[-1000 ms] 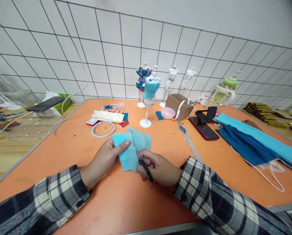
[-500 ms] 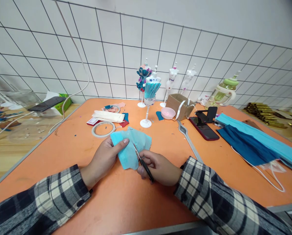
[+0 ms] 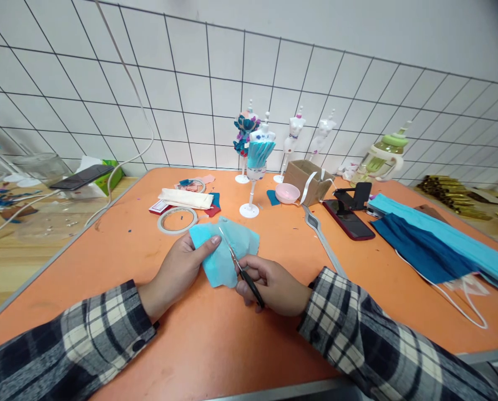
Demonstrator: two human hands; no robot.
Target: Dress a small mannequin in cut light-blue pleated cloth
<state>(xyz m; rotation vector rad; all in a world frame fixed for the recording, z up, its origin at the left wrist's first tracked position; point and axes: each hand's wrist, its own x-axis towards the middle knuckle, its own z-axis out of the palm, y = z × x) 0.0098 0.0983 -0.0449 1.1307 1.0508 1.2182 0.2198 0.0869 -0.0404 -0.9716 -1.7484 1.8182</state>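
Note:
A light blue piece of crepe paper [image 3: 215,266] is pinched at its left side by my left hand [image 3: 173,275], thumb on top. My right hand [image 3: 271,284] grips scissors [image 3: 251,285] with black handles. Their metal blades lie against the paper and point up and to the left, near my left thumb. Beyond the paper stands a small white mannequin [image 3: 262,132] on a round base, with pleated light blue paper [image 3: 260,153] around its chest. A roll of tape [image 3: 177,220] lies behind my left hand.
Further mannequins [image 3: 294,131] stand at the back beside a brown paper bag [image 3: 305,178] and a pink bowl [image 3: 287,193]. To the right are a phone [image 3: 349,219], dark blue paper [image 3: 419,245] and a lidded bottle [image 3: 384,159]. A white cable [image 3: 142,111] hangs at left.
The scissor blades now show further up across the paper, towards my left thumb. My left hand keeps its hold in nearly the same place.

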